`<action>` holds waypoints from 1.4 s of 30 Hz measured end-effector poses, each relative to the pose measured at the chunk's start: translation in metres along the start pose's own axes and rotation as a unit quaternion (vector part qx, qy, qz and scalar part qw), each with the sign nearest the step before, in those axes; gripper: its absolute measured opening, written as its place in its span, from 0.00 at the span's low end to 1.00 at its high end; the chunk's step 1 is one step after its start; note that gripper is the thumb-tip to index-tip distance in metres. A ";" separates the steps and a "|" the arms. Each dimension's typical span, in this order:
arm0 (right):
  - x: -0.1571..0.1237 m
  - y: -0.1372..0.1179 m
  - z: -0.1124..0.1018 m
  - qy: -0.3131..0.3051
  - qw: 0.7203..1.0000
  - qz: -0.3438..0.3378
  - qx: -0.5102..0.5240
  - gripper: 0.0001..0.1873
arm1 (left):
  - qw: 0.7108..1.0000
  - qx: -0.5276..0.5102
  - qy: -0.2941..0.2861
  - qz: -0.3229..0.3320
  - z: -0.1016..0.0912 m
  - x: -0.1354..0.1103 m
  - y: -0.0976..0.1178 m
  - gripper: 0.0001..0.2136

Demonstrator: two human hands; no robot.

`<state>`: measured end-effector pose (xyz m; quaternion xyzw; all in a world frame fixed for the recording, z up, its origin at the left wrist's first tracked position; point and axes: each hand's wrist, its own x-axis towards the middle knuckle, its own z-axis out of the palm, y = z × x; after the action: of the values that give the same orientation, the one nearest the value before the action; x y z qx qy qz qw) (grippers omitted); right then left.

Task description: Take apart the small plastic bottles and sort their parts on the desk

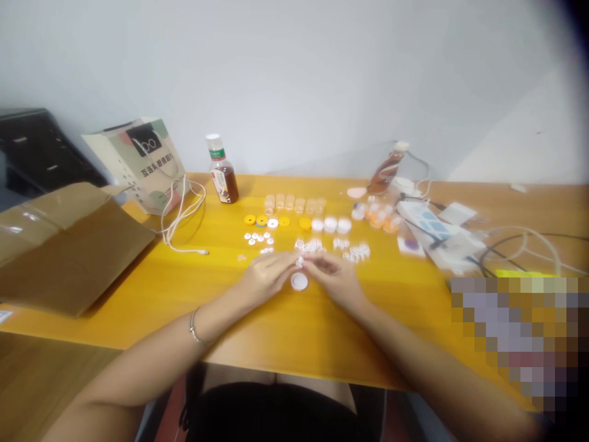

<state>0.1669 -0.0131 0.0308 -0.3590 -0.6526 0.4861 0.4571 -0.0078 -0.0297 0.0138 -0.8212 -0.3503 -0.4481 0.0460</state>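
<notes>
My left hand (265, 274) and my right hand (335, 276) meet over the middle of the yellow table (257, 331). Their fingertips pinch together on a tiny white piece (299, 262) between them. A round white lid (299, 282) lies on the table just below the fingers. Beyond the hands lie several small white rings (259, 239), yellow caps (256, 220), white caps (330, 224) and a row of small clear jars (294, 203).
A brown drink bottle (223, 172) stands at the back, another (385, 170) lies tilted to the right. A paper bag (138, 161) and a cardboard box (64, 245) sit on the left, with a white cable (181, 215). Cables and packets (442, 230) crowd the right.
</notes>
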 end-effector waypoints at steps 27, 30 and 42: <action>0.007 -0.003 -0.004 -0.003 0.997 0.074 -0.017 0.10 | 0.995 -0.058 -0.068 -0.048 0.003 0.000 -0.004 0.14; 0.010 0.000 -0.006 0.003 0.997 0.076 0.002 0.09 | 0.978 -0.146 -0.054 -0.140 0.005 0.002 -0.006 0.14; 0.027 0.016 -0.031 0.110 0.968 -0.040 -0.223 0.12 | 0.941 -0.211 0.020 -0.264 0.005 0.005 -0.010 0.14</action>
<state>0.1880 0.0253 0.0256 -0.4767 -0.7039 0.2675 0.4535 -0.0089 -0.0176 0.0129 -0.6809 -0.4511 -0.5241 -0.2414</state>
